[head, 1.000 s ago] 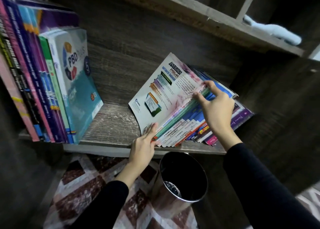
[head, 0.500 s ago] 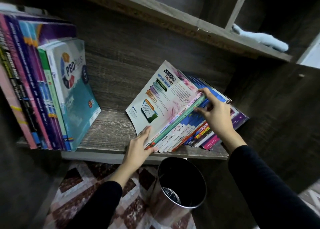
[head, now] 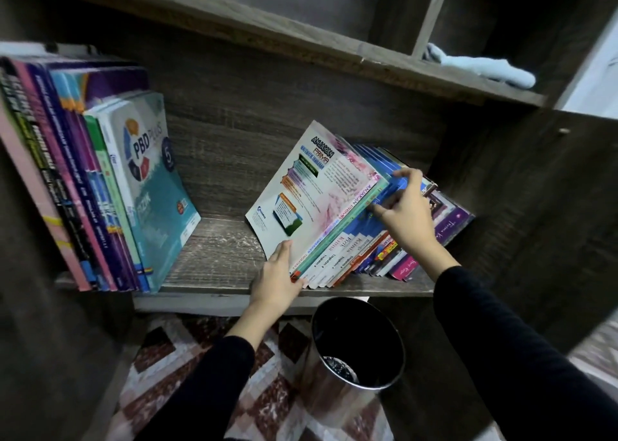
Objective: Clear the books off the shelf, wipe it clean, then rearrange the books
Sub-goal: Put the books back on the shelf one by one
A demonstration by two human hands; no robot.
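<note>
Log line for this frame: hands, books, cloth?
left hand: holds lower corner of leaning books | right hand: pinches their top edges | upright books: shelf left end | blue cloth: upper shelf

Left of the leaning books (head: 327, 206), a bare stretch of shelf board (head: 217, 256) lies open as far as the upright books (head: 110, 190), and it can be reached from the front. Right of the leaning books, the cabinet wall (head: 521, 206) stands just beside them. Above them the upper shelf (head: 267, 29) caps the room. Below their front edge stands a bin (head: 357, 347), its mouth open.
</note>
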